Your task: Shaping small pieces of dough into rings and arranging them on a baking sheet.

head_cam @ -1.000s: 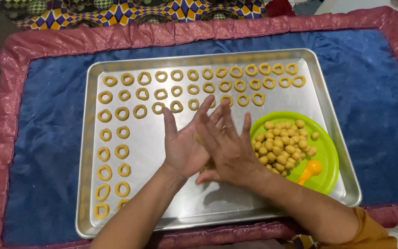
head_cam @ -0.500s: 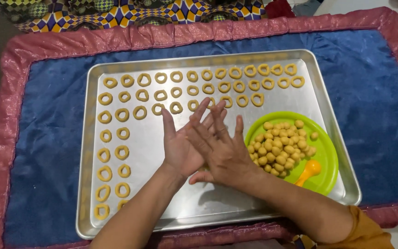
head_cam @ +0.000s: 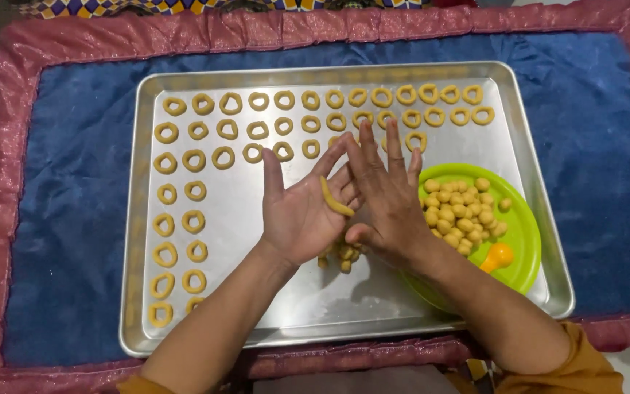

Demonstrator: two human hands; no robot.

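Blue cloth (head_cam: 74,219) with a ruffled pink border covers the surface, and a shiny metal tray (head_cam: 271,321) lies on it. Over the tray's middle, the left hand (head_cam: 302,211) is palm-up, fingers spread flat, carrying a dough strip (head_cam: 335,198): a thin, smooth, yellow roll, its long axis running from the finger bases down-right across the palm. The right hand (head_cam: 388,201) is just beside it, fingers straight and close together, gripping nothing. Matte dough rings (head_cam: 193,160) line the tray's top and left. Small dough balls (head_cam: 461,211) fill a glossy green plate (head_cam: 523,248); a few more lie under the hands.
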